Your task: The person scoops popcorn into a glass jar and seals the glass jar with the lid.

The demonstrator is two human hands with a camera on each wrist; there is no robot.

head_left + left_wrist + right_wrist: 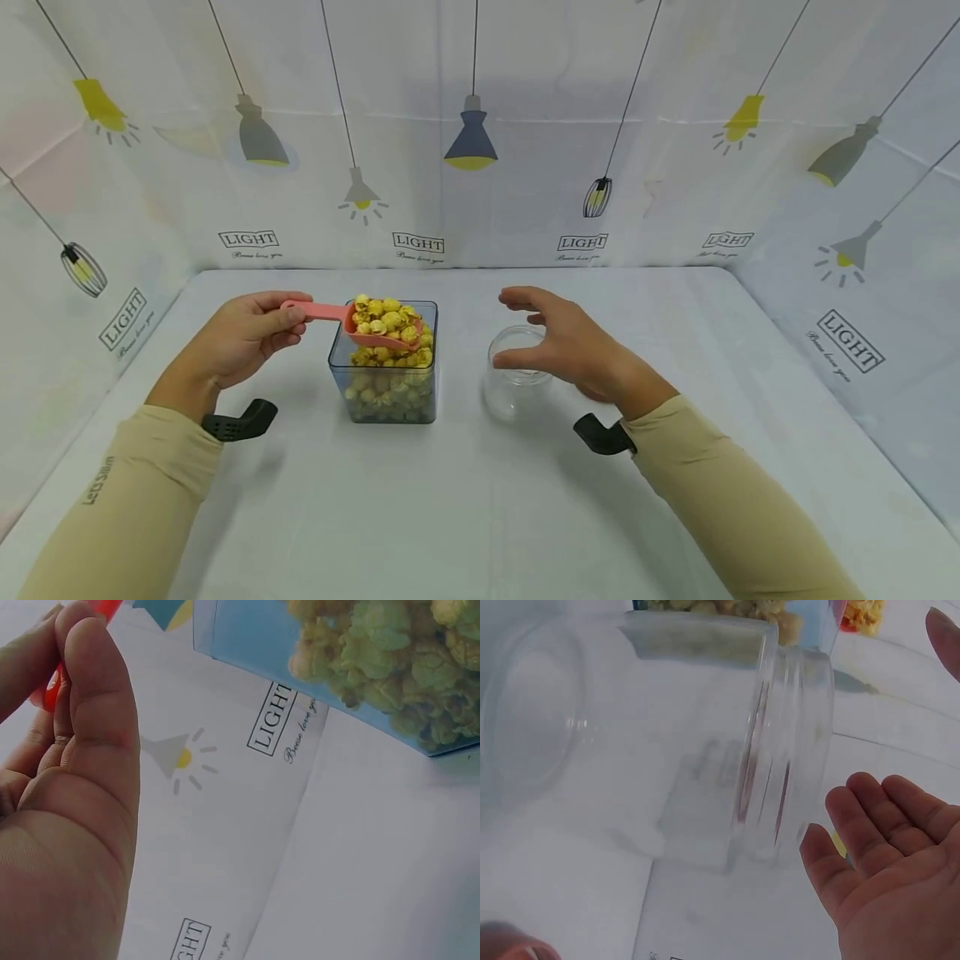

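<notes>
On the white table (pixel 420 508), a see-through box (pixel 338 357) sits nearer the left hand (pixel 243 333), and to its right a clear jar (pixel 510 402) stands upright, long axis vertical, mouth up. The right hand (pixel 576 343) is much the nearer to that jar: thumb and fingers spread wide just above the mouth, holding nothing, apparently not touching. The left thumb and fingers pinch the end of a pink scoop (pixel 347 315), its length pointing rightward over the box, jarward (heaped, I notice, with yellow popcorn (pixel 390 319)).
</notes>
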